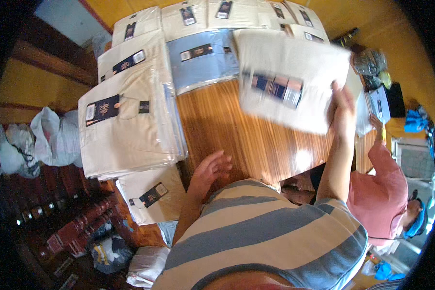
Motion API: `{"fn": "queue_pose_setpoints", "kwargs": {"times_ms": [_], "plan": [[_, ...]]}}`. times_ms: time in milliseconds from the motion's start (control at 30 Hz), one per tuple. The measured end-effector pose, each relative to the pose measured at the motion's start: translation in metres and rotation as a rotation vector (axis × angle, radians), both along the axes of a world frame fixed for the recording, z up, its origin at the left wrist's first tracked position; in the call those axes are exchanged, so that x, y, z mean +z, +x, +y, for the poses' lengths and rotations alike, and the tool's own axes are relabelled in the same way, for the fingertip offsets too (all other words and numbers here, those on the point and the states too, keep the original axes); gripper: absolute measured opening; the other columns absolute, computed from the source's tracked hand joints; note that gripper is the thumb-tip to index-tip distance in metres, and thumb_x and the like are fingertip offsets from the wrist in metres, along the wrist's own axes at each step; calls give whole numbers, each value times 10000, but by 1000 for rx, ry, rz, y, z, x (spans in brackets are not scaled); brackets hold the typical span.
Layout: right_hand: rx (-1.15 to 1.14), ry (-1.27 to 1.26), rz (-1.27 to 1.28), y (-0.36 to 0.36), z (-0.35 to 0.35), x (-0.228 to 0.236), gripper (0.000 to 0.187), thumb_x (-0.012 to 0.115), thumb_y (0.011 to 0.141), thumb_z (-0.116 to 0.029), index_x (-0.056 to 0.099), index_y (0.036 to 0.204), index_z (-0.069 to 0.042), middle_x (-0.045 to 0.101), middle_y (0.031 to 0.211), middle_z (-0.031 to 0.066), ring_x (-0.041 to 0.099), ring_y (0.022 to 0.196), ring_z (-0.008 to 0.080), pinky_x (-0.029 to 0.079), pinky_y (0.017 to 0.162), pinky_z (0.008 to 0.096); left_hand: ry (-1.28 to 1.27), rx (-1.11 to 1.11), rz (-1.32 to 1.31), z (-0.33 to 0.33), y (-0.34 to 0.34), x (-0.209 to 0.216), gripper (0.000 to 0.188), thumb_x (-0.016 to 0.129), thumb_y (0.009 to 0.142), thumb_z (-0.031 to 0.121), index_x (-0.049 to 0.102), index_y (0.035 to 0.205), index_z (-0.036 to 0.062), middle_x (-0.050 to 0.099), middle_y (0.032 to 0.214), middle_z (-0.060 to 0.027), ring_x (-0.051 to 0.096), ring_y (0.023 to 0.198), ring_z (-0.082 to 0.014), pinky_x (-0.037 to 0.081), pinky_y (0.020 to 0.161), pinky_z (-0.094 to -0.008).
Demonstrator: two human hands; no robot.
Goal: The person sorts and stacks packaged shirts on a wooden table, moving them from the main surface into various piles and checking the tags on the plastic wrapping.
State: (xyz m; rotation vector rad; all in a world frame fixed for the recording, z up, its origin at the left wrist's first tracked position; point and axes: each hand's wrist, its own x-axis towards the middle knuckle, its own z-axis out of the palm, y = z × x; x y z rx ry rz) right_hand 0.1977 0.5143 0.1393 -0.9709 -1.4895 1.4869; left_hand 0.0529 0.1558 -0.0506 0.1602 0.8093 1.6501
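Observation:
My right hand grips the right edge of a folded white garment in a clear bag, raised over the right side of the table and blurred by motion. A dark hang tag shows on its face. My left hand is held near the table's front edge with fingers apart and nothing in it. Left of it lies a tall stack of bagged cream garments. A bagged light-blue garment is at the back middle of the wooden table.
Several more bagged cream garments line the table's far edge. Another cream one sits low at left. To the right a person in a pink top reaches toward a bagged pale-blue item. White sacks stand at far left.

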Motion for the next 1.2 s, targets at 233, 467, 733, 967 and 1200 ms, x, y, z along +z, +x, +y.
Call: {"fn": "queue_pose_setpoints", "kwargs": {"times_ms": [233,467,733,967,1200], "plan": [[33,-366,-272,125,-30,-124,249,624,1019,-293,652,1014,-47,508,647,-84,411,518,32,301,471,228,-251,-410,86,85,46,-43,564,493,1078,330,380,1497,-30,547,1434,-165,612,1212,-244,525,981,-353],[-339,-490,6,187,-59,-206,263,531,1064,-289,591,973,-50,481,606,-41,410,450,87,301,411,268,-383,-363,411,102,67,-28,441,596,1036,281,533,1389,24,651,1294,-162,686,1078,-239,551,935,-346],[-279,-442,-192,243,-28,-253,392,529,1061,-366,654,1092,4,615,796,15,558,725,109,456,673,282,-286,160,2132,266,25,30,425,707,919,169,632,1336,136,541,1399,-170,505,1308,-351,418,1088,-461],[-102,-421,-188,264,-7,-265,447,534,1058,-359,638,1218,46,705,1045,100,614,984,163,466,916,310,-268,20,2609,384,-13,27,424,751,882,241,689,1302,242,518,1472,-166,500,1333,-363,418,1098,-436],[-106,-458,-145,287,-7,-291,410,543,1052,-343,661,1196,23,708,1056,86,618,1002,164,461,935,308,-282,98,2010,407,-60,22,413,829,835,137,726,1233,99,635,1364,-159,624,1242,-204,471,1059,-303]]}}
